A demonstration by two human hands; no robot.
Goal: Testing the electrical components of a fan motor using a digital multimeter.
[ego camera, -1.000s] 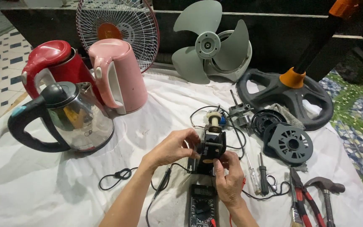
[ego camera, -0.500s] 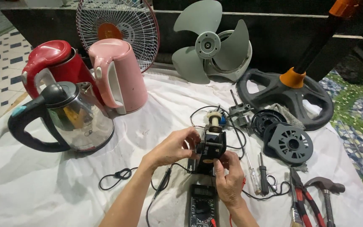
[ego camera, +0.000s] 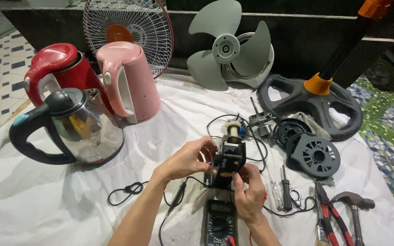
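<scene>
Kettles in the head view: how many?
3, all at the left on the white cloth: a red kettle at the back, a pink kettle right of it, and a glass kettle with a black handle in front. None appear hidden.

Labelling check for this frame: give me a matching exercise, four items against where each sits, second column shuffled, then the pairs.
Items:
1. pink kettle
2. fan blade
3. hammer
4. multimeter

Places:
A. far right edge, by the pliers
B. near edge, below the hands
C. left, behind the steel kettle
D. back, leaning on the dark wall

Pairs: 1-C, 2-D, 3-A, 4-B
</scene>
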